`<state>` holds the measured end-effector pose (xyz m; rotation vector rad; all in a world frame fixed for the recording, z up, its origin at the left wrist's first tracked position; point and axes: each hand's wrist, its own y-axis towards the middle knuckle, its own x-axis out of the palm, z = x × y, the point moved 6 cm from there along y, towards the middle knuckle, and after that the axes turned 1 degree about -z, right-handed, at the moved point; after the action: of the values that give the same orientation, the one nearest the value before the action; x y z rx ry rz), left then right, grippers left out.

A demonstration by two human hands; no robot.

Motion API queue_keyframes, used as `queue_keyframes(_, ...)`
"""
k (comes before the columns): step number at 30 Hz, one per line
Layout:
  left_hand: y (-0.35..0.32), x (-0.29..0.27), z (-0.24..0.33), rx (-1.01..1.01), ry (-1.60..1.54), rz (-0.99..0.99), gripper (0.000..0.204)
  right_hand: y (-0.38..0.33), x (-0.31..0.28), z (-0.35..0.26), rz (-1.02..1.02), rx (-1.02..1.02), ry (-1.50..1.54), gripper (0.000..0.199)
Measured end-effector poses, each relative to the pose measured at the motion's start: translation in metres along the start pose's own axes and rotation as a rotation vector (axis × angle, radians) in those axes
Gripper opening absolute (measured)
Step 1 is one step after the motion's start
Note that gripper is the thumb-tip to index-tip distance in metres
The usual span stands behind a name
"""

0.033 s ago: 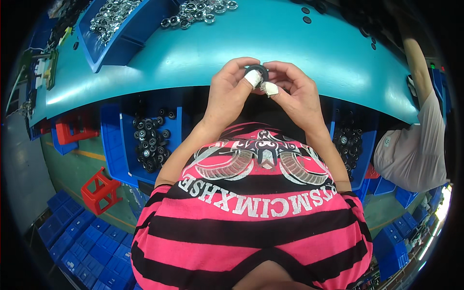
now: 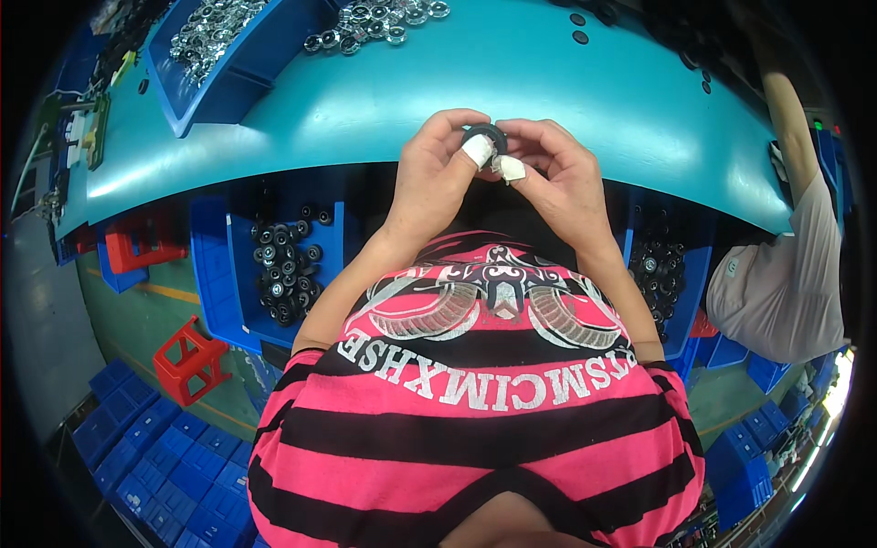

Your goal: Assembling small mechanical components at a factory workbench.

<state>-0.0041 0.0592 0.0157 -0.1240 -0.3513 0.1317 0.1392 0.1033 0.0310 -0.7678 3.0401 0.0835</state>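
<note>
A curved teal bench (image 2: pixel 566 82) fills the top of the view, its near edge bending down to either side. On its far left sits a blue tray (image 2: pixel 196 96) heaped with shiny metal rings (image 2: pixel 215 36), and a loose cluster of more rings (image 2: pixel 384 18) lies on the bench top beside it. Below the bench edge, a blue bin (image 2: pixel 215 283) on the left holds dark round parts (image 2: pixel 288 269), and a second bin (image 2: pixel 681 283) on the right holds more of the same. A red stool (image 2: pixel 187 361) stands on the green floor lower left, with stacked blue crates (image 2: pixel 137 447) near it. At the right edge another person in a grey shirt (image 2: pixel 786 283) stretches an arm (image 2: pixel 786 114) up along the bench. The left hand (image 2: pixel 434 178) and right hand (image 2: pixel 557 178) are brought together over the near edge of the bench, both gripping a small black ring (image 2: pixel 487 137) between their fingertips. White tape wraps the left thumb (image 2: pixel 477 151) and a right fingertip (image 2: pixel 512 168), both touching the ring
</note>
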Motion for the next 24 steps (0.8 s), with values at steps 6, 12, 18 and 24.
queue_keyframes(6,-0.001,-0.003,-0.008,-0.017,0.036,0.068,0.020,0.000,0.003,-0.004,-0.003,-0.103,-0.211,0.033)
queue_keyframes(12,0.003,-0.005,-0.013,-0.083,0.080,-0.032,0.025,0.004,-0.009,0.010,-0.043,0.039,0.007,0.035)
queue_keyframes(18,-0.001,-0.001,-0.010,-0.061,0.038,-0.036,0.037,0.002,-0.011,0.018,-0.014,0.114,0.102,0.036)
queue_keyframes(24,0.001,-0.005,-0.010,-0.039,0.032,-0.008,0.030,-0.005,0.001,0.006,-0.046,-0.008,0.056,0.034)
